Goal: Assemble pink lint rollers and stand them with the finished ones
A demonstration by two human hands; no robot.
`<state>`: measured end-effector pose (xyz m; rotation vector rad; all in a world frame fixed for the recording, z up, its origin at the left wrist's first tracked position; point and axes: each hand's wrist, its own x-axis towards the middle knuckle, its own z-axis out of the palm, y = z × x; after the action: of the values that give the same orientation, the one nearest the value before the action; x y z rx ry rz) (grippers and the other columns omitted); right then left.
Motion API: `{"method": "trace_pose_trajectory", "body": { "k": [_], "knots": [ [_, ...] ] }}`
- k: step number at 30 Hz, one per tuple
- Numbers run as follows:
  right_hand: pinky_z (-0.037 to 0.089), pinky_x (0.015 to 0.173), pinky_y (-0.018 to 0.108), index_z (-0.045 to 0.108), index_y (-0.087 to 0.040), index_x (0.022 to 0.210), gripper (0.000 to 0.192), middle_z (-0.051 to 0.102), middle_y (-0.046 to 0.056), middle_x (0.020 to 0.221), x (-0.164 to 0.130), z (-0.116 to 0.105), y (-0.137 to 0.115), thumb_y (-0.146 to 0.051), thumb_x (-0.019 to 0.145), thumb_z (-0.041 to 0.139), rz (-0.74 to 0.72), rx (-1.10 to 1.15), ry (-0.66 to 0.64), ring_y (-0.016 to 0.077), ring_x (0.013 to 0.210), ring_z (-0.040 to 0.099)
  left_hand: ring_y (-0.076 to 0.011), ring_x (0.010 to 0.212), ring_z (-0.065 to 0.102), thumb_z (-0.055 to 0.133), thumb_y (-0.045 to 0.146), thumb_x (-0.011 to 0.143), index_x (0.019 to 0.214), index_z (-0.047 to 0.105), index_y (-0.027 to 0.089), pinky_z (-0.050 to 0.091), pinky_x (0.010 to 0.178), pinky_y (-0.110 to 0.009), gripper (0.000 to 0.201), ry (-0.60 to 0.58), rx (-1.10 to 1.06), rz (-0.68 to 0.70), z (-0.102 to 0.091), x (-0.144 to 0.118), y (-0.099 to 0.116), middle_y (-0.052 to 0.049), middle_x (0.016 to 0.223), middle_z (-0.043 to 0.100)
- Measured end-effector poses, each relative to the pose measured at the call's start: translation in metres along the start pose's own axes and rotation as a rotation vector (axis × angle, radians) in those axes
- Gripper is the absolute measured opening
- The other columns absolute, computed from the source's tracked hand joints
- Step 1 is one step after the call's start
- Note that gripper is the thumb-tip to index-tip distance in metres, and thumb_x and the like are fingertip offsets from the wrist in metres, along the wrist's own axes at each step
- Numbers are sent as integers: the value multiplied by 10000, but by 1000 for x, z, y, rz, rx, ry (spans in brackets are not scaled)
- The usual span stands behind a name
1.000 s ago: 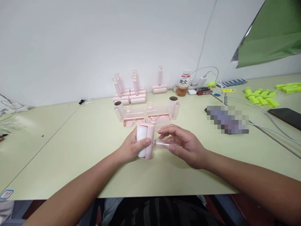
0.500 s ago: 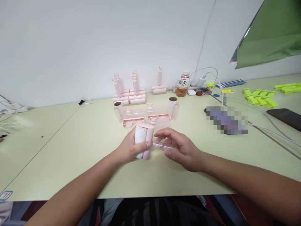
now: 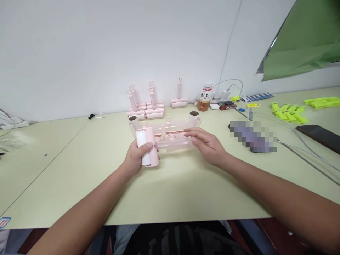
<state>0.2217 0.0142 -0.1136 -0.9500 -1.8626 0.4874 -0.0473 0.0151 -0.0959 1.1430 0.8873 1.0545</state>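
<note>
Both hands lifted farther out, left hand (image 3: 136,159) gripping roller head (image 3: 147,147), right hand (image 3: 208,147) seemingly loosening clear handle (image 3: 172,144)

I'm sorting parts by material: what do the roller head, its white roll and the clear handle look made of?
The roller head in the left hand looks like matte pink plastic: smooth, even colour. The white roll on it seems paper, dull and flat white. The handle at the right hand looks like glossy clear plastic with a pink tint; the table shows through.

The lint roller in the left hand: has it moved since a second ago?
Yes. The lint roller in the left hand went left and toward the wall, nearer the pink parts lying on the table.
</note>
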Motion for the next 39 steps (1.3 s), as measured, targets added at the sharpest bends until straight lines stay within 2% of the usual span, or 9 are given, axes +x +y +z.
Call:
{"method": "trace_pose_trajectory", "body": {
  "k": [5, 8, 12, 18, 22, 28, 32, 35, 39],
  "knots": [
    [318, 1114, 598, 654, -195, 1207, 330, 418, 157, 1524, 3, 16, 8, -297, 975, 442, -91, -277, -272, 341, 1397, 369, -177, 555, 637, 778, 435, 635, 908, 582, 132, 539, 460, -287, 453, 25, -62, 7, 1, 1, 3, -27, 699, 645],
    [226, 1117, 685, 607, -205, 1297, 378, 417, 145, 1531, 2, 24, 3, -297, 971, 438, -80, -435, -360, 386, 1431, 284, -175, 536, 633, 771, 431, 645, 897, 578, 133, 546, 458, -295, 436, 32, -70, 12, 1, 1, 3, -25, 682, 644],
    [177, 1118, 713, 519, -201, 1399, 463, 427, 149, 1524, 0, 27, -5, -380, 986, 412, -55, -561, -404, 404, 1440, 248, -187, 535, 647, 755, 430, 665, 894, 583, 134, 543, 445, -291, 412, 32, -65, 13, 0, 2, 3, -26, 666, 645],
    [183, 1123, 695, 496, -187, 1420, 520, 251, 152, 1619, 1, 25, -7, -459, 988, 397, -47, -596, -429, 418, 1470, 165, -199, 533, 658, 762, 431, 666, 883, 591, 136, 531, 420, -282, 404, 30, -74, -2, -1, 2, 1, -25, 682, 646],
    [179, 1119, 700, 544, -186, 1367, 476, 352, 143, 1575, 3, 26, -6, -435, 975, 437, -58, -557, -405, 418, 1450, 216, -200, 532, 654, 773, 424, 647, 882, 590, 136, 531, 421, -283, 415, 31, -75, -16, 0, 2, -1, -26, 672, 644],
    [480, 921, 464, 666, -194, 1059, 226, 660, 136, 1141, 7, 20, -3, -287, 968, 481, -152, -284, -38, 273, 1065, 595, -196, 544, 647, 762, 436, 657, 897, 578, 136, 516, 393, -278, 426, 58, -83, -3, -2, 4, 1, -32, 694, 640],
    [505, 665, 330, 612, -215, 867, 66, 634, 37, 858, 8, 13, -7, -275, 884, 635, 35, 48, 223, 180, 758, 619, -211, 550, 651, 762, 441, 650, 906, 576, 139, 493, 360, -276, 438, 62, -84, -15, -1, 4, 1, -33, 703, 635],
    [523, 619, 302, 553, -224, 860, 230, 582, -32, 745, 9, 7, -14, -306, 794, 757, 225, 425, 293, 139, 643, 614, -188, 541, 637, 779, 432, 632, 892, 581, 140, 502, 377, -277, 438, 69, -88, -20, 0, 4, 0, -30, 732, 638],
    [583, 682, 329, 606, -213, 943, 321, 614, -49, 704, 6, 1, -24, -333, 737, 822, 333, 717, 227, 128, 622, 648, -176, 539, 634, 784, 430, 633, 883, 585, 141, 531, 432, -290, 431, 62, -80, -22, -1, 4, -2, -22, 710, 639]
  ]
}}
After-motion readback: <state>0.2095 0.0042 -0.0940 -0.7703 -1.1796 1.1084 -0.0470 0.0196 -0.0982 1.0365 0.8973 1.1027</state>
